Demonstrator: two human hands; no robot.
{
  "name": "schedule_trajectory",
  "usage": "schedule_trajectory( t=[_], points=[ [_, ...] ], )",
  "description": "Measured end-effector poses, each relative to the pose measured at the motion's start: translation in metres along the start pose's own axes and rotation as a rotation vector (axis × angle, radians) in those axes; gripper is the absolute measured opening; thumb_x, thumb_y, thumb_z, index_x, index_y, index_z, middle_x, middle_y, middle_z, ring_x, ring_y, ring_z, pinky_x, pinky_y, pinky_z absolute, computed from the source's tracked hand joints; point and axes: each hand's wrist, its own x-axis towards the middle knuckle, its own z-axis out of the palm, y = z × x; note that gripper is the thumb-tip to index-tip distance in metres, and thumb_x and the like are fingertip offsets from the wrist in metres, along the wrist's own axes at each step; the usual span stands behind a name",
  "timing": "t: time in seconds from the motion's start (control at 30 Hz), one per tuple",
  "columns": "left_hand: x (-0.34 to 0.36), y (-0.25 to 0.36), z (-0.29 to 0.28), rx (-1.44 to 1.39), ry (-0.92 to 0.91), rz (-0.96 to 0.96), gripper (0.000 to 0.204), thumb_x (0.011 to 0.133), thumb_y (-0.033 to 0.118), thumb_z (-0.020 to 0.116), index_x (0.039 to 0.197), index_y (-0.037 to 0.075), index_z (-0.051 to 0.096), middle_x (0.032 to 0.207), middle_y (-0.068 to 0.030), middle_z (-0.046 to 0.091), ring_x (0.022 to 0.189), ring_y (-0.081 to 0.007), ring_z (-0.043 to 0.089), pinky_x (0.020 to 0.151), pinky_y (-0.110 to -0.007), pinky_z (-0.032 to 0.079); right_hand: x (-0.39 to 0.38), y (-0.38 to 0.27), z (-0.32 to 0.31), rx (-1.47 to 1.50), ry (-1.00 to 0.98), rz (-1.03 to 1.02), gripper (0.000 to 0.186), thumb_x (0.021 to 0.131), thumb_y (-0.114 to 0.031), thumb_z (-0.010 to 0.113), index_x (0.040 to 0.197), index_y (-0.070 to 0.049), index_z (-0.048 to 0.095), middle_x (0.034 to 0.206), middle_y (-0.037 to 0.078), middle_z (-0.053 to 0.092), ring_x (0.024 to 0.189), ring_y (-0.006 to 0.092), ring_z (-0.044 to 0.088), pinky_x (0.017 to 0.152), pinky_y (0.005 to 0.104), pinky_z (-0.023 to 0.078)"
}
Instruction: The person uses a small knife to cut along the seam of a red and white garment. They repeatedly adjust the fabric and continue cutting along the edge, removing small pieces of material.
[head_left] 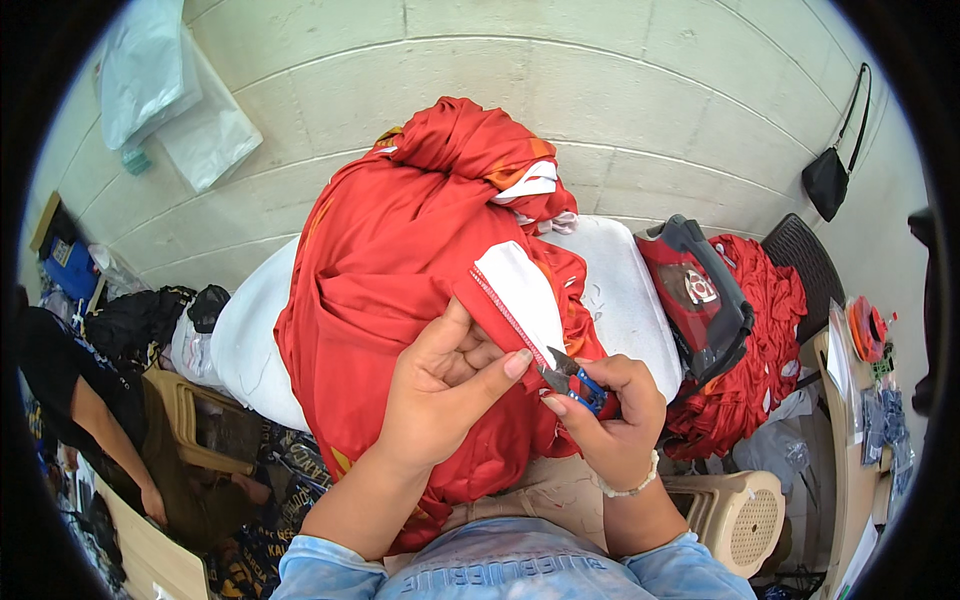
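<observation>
1. Red fabric (pixel 380 290) lay heaped in the middle of the view, bunched up toward 12 o'clock and spilling down to 6 o'clock against the person's front, with orange and white patches showing in its upper folds.
2. White surface (pixel 262 335) showed from beneath the heap on both sides, at 9 o'clock and at 3 o'clock, with loose threads on the latter part.
3. Another person (pixel 55 390), in a dark top, sat out past 8 o'clock, one bare forearm lowered.
4. Second red heap (pixel 775 310) sat at 3 o'clock, crumpled, in front of a dark chair back (pixel 808 262).
5. Grey-and-red bag (pixel 720 320) with a clear panel stood between that heap and the white surface.
6. Beige stools (pixel 752 525) were stacked at 4 o'clock.
7. Left hand (pixel 435 400), just on the 7 o'clock side of centre, pinched a flap of the red fabric between thumb and fingers.
8. Right hand (pixel 618 408), toward 4 o'clock, was curled around small snips, thumb and forefinger gripping the handles.
9. White-faced flap (pixel 525 295) rose toward 12 o'clock from the left thumb, a stitched seam along its edge.
10. Snips (pixel 592 393), blue-handled, pointed toward 10 o'clock, blades at the flap's lower end; whether they were cutting could not be told.
11. Pale beaded bracelet (pixel 630 490) circled the right wrist.
</observation>
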Motion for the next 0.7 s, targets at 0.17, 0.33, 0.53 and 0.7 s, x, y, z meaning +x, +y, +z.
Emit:
schedule_trajectory(
  t=[0.17, 0.33, 0.53, 0.7],
  points=[
    [-0.0006, -0.0017, -0.0011, 0.005, -0.014, 0.013, 0.057, 0.087, -0.008, 0.056, 0.138, -0.004, 0.032, 0.123, -0.0112, 0.054, 0.111, -0.0156, 0.054, 0.095, -0.028, 0.043, 0.0019, 0.0034, 0.0034, -0.003, 0.024, -0.064, 0.040, 0.064, -0.008, 0.084, 0.091, 0.003, 0.057, 0.074, 0.013, 0.063, 0.060, 0.0172, 0.061, 0.054, 0.0248, 0.047],
    [-0.0014, -0.0021, -0.0021, -0.003, -0.015, 0.008, 0.056, 0.087, -0.008, 0.056, 0.138, -0.004, 0.033, 0.121, -0.0109, 0.055, 0.111, -0.0154, 0.054, 0.096, -0.029, 0.042, 0.0025, 0.0018, 0.0018, -0.027, -0.018, -0.067, 0.040, 0.063, -0.009, 0.085, 0.090, 0.003, 0.057, 0.072, 0.012, 0.062, 0.060, 0.0169, 0.061, 0.054, 0.0248, 0.047],
    [-0.0014, -0.0025, -0.0023, -0.006, -0.018, -0.001, 0.055, 0.088, -0.007, 0.056, 0.138, -0.004, 0.033, 0.120, -0.0105, 0.055, 0.110, -0.0150, 0.054, 0.096, -0.029, 0.042, 0.0037, -0.0004, 0.0046, 0.073, -0.008, -0.020, 0.039, 0.064, -0.010, 0.085, 0.090, 0.003, 0.058, 0.072, 0.011, 0.062, 0.061, 0.0148, 0.061, 0.055, 0.0241, 0.047],
    [-0.0010, -0.0017, -0.0018, -0.002, -0.031, 0.008, 0.056, 0.088, -0.007, 0.055, 0.139, -0.004, 0.030, 0.120, -0.0106, 0.055, 0.110, -0.0150, 0.054, 0.095, -0.029, 0.043, 0.0063, -0.0038, 0.0040, 0.058, -0.020, -0.019, 0.037, 0.066, -0.009, 0.084, 0.091, 0.004, 0.059, 0.074, 0.010, 0.063, 0.063, 0.0128, 0.062, 0.056, 0.0231, 0.047]
  ],
)
